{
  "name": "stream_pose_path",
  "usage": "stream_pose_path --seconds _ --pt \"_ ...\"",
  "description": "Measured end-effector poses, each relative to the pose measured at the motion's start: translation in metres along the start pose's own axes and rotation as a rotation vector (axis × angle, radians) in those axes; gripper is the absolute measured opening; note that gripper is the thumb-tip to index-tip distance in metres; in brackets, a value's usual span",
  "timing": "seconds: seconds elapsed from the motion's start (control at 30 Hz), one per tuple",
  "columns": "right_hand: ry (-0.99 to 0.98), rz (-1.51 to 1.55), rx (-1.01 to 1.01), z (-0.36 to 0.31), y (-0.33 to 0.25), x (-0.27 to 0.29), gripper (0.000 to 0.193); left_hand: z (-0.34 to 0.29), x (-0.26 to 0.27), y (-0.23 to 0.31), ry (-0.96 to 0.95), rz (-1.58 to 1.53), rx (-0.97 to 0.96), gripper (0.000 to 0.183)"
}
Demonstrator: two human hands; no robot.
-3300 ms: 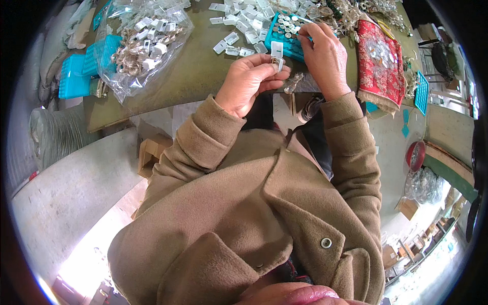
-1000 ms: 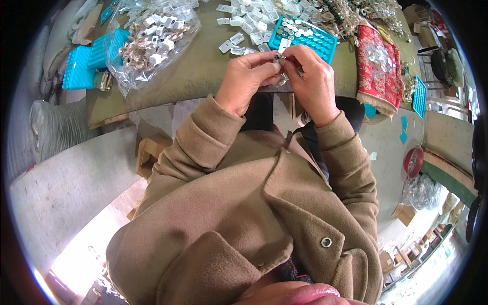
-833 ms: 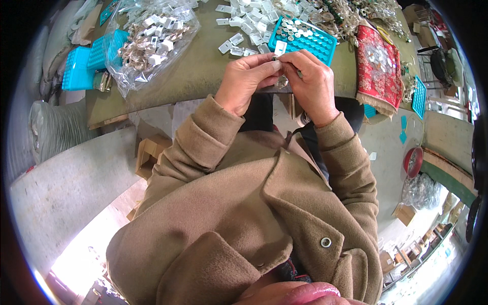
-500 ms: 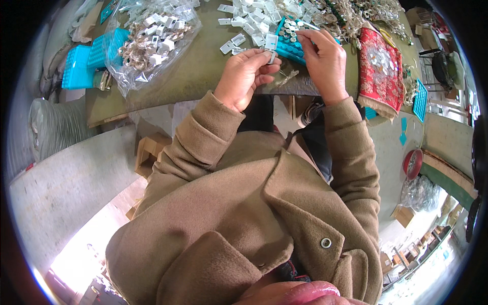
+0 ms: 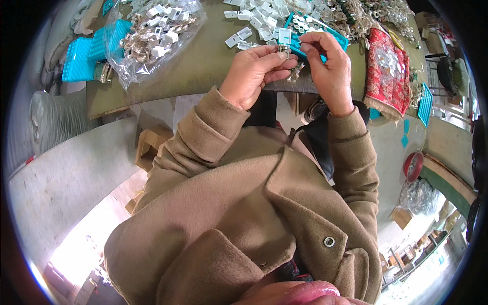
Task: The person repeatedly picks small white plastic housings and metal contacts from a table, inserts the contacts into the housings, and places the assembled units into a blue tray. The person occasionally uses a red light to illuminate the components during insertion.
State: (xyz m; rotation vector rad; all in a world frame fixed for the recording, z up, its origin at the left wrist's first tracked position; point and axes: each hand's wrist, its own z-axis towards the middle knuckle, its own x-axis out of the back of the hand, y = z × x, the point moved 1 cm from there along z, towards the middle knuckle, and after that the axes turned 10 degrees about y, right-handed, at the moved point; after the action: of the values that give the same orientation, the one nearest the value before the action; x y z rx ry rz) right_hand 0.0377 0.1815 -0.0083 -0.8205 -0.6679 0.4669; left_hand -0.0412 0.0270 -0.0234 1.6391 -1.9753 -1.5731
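My left hand [image 5: 262, 68] is closed round a small white hinged plastic case [image 5: 285, 36], its lid standing up above the thumb and fingertips. To its right, my right hand [image 5: 331, 68] has thumb and forefinger bent together near the case. Whatever they pinch is too small to make out. Just behind both hands lies a teal tray [image 5: 337, 39], partly covered by the right fingers. Several round white pieces [image 5: 301, 22] rest on it. Many more white cases [image 5: 254, 20] are heaped on the table to the left of the tray.
A clear plastic bag [image 5: 152, 46] of white and shiny parts sits at the left, beside stacked teal trays [image 5: 79, 58]. On the right, a red patterned cloth [image 5: 378, 86] bears shiny bits. Tangled metallic pieces [image 5: 351, 23] spread behind. The table's edge [image 5: 168, 96] runs under my wrists.
My left hand has moved right with the white case, closer to my right hand. The right fingertips have drawn back slightly from the round pieces and curled more.
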Motion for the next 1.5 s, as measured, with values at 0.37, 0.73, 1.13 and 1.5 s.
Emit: stream_pose_path --seconds 0.37,0.73,1.13,1.5 --pt "0.084 -0.143 0.315 -0.018 -0.017 0.004 0.017 -0.014 -0.011 -0.009 -0.012 0.059 -0.046 0.024" --pt "-0.086 0.140 -0.108 -0.020 -0.015 0.021 0.017 -0.024 -0.019 -0.023 0.017 0.153 -0.321 0.030" --pt "-0.042 0.213 -0.380 -0.033 -0.026 0.020 0.024 -0.028 -0.024 -0.018 -0.086 -0.036 0.007 0.024" --pt "-0.109 0.877 -0.805 -0.045 -0.007 0.040 0.027 -0.015 -0.020 -0.042 -0.238 -0.393 0.490 0.014"
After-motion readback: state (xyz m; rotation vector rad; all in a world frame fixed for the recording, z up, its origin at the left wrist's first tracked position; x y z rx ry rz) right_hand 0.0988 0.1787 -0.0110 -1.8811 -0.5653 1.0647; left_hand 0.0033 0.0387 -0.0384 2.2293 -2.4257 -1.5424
